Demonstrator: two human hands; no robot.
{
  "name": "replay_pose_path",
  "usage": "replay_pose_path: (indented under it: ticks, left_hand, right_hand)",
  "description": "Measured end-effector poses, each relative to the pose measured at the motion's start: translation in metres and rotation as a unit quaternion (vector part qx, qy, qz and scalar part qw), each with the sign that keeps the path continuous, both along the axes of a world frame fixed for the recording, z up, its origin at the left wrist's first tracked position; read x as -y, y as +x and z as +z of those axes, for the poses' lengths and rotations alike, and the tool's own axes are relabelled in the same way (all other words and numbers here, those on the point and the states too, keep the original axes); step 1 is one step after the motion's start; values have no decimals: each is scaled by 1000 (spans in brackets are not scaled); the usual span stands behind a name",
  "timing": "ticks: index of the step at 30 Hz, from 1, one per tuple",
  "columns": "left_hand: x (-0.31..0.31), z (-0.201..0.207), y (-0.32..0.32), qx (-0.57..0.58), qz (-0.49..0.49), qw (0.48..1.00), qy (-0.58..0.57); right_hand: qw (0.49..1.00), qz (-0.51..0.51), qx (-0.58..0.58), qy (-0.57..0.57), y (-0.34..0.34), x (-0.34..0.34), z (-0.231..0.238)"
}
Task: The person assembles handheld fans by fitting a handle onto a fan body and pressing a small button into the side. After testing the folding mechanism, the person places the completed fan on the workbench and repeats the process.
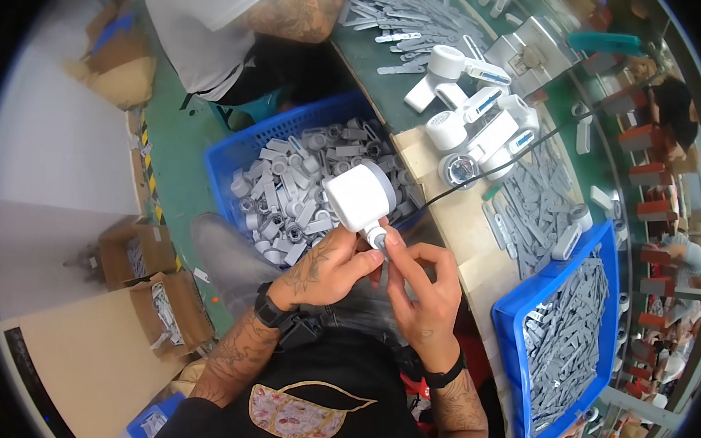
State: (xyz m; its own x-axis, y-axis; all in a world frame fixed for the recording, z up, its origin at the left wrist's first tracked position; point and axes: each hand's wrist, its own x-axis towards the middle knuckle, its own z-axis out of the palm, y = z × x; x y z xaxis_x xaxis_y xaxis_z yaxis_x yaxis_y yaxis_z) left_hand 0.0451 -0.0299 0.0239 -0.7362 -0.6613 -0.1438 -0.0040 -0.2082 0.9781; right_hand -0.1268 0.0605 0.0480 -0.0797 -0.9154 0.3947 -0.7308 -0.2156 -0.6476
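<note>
On the left, two cardboard boxes (192,310) with grey and white pieces in them stand near a wall; a strip of yellow and black striped tape (151,173) runs along the green floor just above; farther in, a seated person in a white shirt (197,29) leans an arm on the table; below that person a blue basket (218,180) is heaped with pale grey plastic parts; the left hand (319,273), with a black watch (271,306) at its wrist, comes in across the basket's near side, its thumb and fingers closed about the narrow neck of a white part (356,199), though some fingers are hidden; the white part is held up in front of the basket, tilted, its broad head away from the body; the right hand (426,300), wearing a black wristband (445,373), pinches the same neck's end between thumb and fingers; right of it, on the table (423,155), white fittings (444,128) lie in a cluster, a black cable (523,153) crossing over them; grey strips (528,194) are spread beside these; nearer, a blue tray (513,341) is filled with more such strips.
</note>
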Motion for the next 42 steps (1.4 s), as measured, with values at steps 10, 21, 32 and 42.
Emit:
replay_pose_path:
  ticks: [10, 21, 32, 42]
  left_hand:
    - [-23, -2, -2, 17, -75, 996, -54]
    - [-37, 7, -3, -93, -34, 962, -255]
    - [-38, -55, 8, -30, 47, 998, 15]
    - [-43, -46, 3, -133, 146, 961, 192]
  right_hand:
    - [986, 47, 148, 58, -15, -29, 22]
    - [823, 139, 471, 287, -15, -17, 43]
    - [979, -39, 26, 198, -106, -28, 61]
    - [951, -83, -179, 239, -249, 69, -10]
